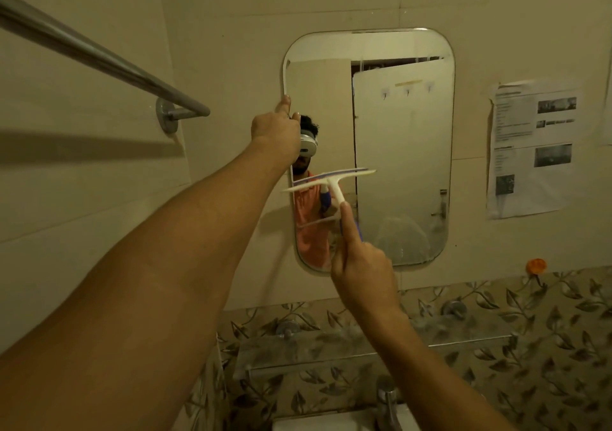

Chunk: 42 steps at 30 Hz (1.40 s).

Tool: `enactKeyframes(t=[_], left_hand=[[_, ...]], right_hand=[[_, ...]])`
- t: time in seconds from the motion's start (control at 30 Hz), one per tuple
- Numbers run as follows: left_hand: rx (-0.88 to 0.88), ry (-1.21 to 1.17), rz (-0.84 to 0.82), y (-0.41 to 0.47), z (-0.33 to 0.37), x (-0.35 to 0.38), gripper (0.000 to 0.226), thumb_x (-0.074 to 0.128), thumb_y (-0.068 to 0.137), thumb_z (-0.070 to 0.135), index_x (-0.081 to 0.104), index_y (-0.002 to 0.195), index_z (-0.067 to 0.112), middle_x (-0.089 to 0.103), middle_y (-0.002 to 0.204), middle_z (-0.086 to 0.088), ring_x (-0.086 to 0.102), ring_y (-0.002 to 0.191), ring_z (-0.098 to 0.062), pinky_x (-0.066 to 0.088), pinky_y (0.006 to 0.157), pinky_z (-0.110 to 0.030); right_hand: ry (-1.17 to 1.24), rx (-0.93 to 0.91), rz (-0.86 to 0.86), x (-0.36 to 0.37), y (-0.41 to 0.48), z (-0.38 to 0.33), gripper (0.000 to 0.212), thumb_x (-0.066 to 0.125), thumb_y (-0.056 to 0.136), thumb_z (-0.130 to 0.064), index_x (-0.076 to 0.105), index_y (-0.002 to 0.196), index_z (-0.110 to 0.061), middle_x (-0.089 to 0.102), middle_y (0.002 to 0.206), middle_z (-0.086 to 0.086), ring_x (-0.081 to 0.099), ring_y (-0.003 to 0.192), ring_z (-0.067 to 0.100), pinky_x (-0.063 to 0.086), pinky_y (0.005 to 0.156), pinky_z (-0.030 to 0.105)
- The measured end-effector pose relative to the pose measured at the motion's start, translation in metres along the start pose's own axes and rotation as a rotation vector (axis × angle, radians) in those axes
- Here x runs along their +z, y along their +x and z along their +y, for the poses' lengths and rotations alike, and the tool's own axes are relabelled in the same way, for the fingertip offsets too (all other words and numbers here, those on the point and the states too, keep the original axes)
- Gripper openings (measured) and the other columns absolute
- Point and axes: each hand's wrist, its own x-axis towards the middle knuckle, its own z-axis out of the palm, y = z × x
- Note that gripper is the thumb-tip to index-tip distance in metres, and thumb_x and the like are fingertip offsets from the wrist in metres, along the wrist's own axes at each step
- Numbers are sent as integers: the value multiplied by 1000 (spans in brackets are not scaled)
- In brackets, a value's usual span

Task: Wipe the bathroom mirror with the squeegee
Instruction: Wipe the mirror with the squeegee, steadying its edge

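A rounded rectangular mirror hangs on the beige tiled wall. My left hand grips the mirror's left edge about halfway up, thumb on the rim. My right hand holds the handle of a white squeegee with a blue-trimmed blade. The blade lies nearly level across the mirror's lower left part, close to the glass; whether it touches is unclear. The lower right of the glass looks smeared.
A steel towel bar juts out from the left wall. Printed paper sheets are stuck to the wall on the right. Below the mirror are a glass shelf, a tap and an orange hook.
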Motion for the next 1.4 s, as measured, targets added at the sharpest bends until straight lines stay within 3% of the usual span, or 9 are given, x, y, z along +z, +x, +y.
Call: enactKeyframes(t=[0.17, 0.33, 0.5, 0.67, 0.77, 0.97, 1.13, 1.3, 1.4], left_hand=[[-2, 37, 16, 0, 4, 2, 76, 58, 99, 40, 16, 161, 21, -3, 168, -10, 59, 104, -28, 38, 58, -35], [-6, 39, 13, -2, 5, 1, 77, 58, 99, 33, 15, 161, 20, -4, 168, -10, 59, 104, -29, 41, 61, -36], [-10, 33, 13, -4, 5, -1, 76, 57, 99, 29, 14, 161, 20, -6, 168, -9, 59, 108, -30, 39, 61, -36], [-29, 26, 11, -6, 8, -1, 77, 57, 100, 36, 14, 162, 19, -7, 168, -9, 56, 118, -29, 40, 65, -36], [-40, 14, 11, -6, 11, 0, 81, 60, 98, 34, 11, 161, 19, -5, 168, -9, 57, 110, -28, 44, 66, -35], [-19, 61, -6, -6, 12, 2, 83, 55, 93, 16, 9, 162, 20, -1, 168, -10, 54, 114, -28, 38, 61, -36], [-58, 29, -7, -9, 18, 2, 93, 60, 88, 49, 14, 161, 15, -7, 168, -10, 51, 126, -27, 41, 61, -32], [-82, 22, 8, -15, 20, 1, 126, 68, 67, 80, 17, 160, 12, -7, 168, -13, 62, 98, -28, 39, 56, -31], [-81, 42, 0, -19, 22, 4, 139, 73, 60, 83, 9, 160, 10, -12, 167, -15, 59, 84, -26, 39, 54, -32]], right_hand=[[-60, 22, -61, 8, 4, 3, 73, 34, 108, -37, -20, 156, -45, 56, 72, 5, 54, 57, 18, 55, 55, 38], [-91, 30, -43, 28, -20, 7, 81, 38, 106, -24, -24, 155, -44, 47, 62, 2, 46, 48, 17, 39, 44, 31], [-156, 55, -102, 34, -53, 22, 85, 40, 105, -21, -25, 155, -43, 49, 62, 2, 47, 48, 18, 42, 43, 33], [-202, 112, -188, 40, -87, 44, 92, 41, 105, -27, -38, 147, -44, 52, 66, -1, 49, 51, 14, 44, 46, 30], [-218, 127, -230, 39, -95, 55, 90, 37, 107, -29, -44, 143, -44, 55, 71, -1, 53, 56, 14, 51, 52, 31], [-140, 84, -221, 22, -87, 55, 82, 34, 107, -34, -35, 148, -48, 52, 68, -5, 47, 52, 8, 40, 47, 24], [-90, -28, -120, 17, -57, 35, 74, 37, 107, -33, -16, 158, -43, 47, 62, -5, 41, 46, 8, 26, 43, 20], [-161, -52, -146, 24, -47, 37, 80, 41, 107, -29, -19, 158, -42, 44, 61, -5, 37, 44, 9, 27, 41, 21], [-209, -60, -163, 29, -53, 47, 86, 44, 105, -27, -25, 155, -41, 46, 65, -3, 36, 46, 6, 30, 43, 22]])
